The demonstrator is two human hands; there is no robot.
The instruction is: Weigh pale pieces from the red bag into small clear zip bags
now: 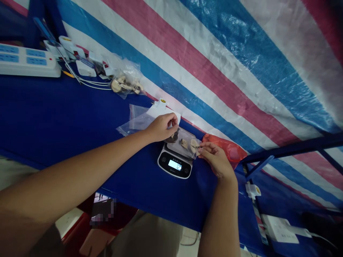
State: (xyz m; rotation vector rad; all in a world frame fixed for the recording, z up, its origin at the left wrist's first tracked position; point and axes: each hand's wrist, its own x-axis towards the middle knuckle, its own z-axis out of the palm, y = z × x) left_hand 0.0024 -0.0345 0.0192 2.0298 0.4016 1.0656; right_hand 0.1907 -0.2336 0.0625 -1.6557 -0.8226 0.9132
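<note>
The left hand (160, 127) and right hand (216, 160) stand apart, each pinching an edge of a clear plastic bag (182, 143) that lies on a small digital scale (174, 163), mid-frame. Inside the bag are pale and dark mushroom pieces (184, 144). The scale's display is lit, but its digits are too small to read with confidence. The step in hand appears to be handling the bagged pieces on the scale, and any move from here calls for both pinches to stay secure so the pieces do not slide.

A second clear bag (136, 119) lies on the blue bench (80, 110) under the left wrist, and a red bag (225, 150) lies beside the right hand. At the upper left of the frame are a power strip (26, 60) and a bag of pale pieces (125, 84).
</note>
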